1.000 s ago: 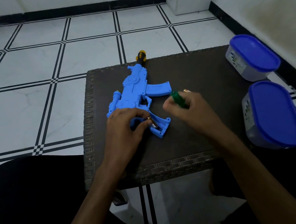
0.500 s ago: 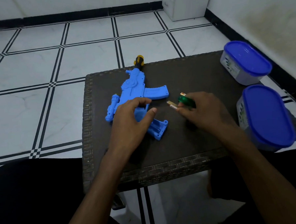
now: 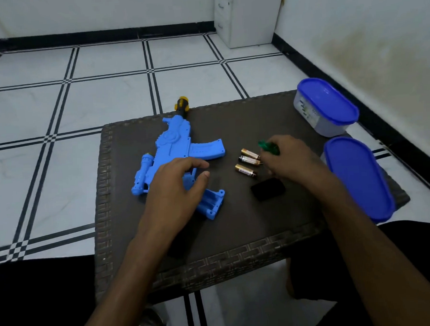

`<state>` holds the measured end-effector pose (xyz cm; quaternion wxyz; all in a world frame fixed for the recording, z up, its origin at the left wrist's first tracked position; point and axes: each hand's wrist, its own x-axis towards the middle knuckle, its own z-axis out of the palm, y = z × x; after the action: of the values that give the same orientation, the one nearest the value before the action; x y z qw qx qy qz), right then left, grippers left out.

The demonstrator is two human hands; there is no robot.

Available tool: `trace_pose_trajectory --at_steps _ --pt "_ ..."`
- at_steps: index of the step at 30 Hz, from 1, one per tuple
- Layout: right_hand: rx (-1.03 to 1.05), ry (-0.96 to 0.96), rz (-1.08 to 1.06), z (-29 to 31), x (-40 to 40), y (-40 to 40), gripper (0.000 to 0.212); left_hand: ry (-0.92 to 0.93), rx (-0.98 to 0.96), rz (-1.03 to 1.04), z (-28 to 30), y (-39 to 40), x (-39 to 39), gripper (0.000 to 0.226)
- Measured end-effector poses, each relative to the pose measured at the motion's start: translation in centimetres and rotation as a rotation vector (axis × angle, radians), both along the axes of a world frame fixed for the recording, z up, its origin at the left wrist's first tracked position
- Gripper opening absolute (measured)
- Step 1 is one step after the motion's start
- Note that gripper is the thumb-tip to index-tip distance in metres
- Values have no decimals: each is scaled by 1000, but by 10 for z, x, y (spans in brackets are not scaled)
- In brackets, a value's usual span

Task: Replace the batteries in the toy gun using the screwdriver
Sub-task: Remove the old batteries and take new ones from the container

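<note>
A blue toy gun lies on the dark woven table, its muzzle pointing away and its open battery compartment at the near end. My left hand hovers over the gun's grip with relaxed fingers, holding nothing. Three gold and black batteries lie side by side on the table right of the gun. My right hand grips the green-handled screwdriver, its fingertips at the batteries' right ends. A small black cover lies just in front of the batteries.
Two clear tubs with blue lids stand at the table's right edge, one far and one near. A white cabinet stands on the tiled floor in the back corner. My dark-clothed legs flank the table's near edge.
The left hand let go of the gun's battery end and lifted. The right hand carried a battery rightward and set it down; three batteries and the black cover now lie uncovered.
</note>
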<state>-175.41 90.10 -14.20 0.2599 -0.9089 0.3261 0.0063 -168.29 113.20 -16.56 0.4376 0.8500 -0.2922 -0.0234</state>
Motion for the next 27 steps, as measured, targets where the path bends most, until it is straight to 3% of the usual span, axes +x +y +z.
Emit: trace_pose_trajectory --at_steps 5,7,12,17,20,24,27 --pt "-202 174 -78 8 9 -24 36 -44 -16 -82 17 -42 12 11" --pt "-260 212 -55 5 14 -29 33 -55 -5 -114 22 -55 12 10" --pt "-269 302 59 8 25 -36 42 -108 63 -179 21 -72 15 11" --pt "-343 135 -49 37 21 -83 33 -114 79 -196 24 -80 23 20" --pt "-443 104 -183 45 21 -124 45 -99 87 -205 27 -86 29 23" --pt "-266 210 -367 40 14 -170 52 -96 87 -205 31 -100 36 7" --pt "-52 148 -358 38 13 -185 47 -95 98 -224 35 -113 39 7"
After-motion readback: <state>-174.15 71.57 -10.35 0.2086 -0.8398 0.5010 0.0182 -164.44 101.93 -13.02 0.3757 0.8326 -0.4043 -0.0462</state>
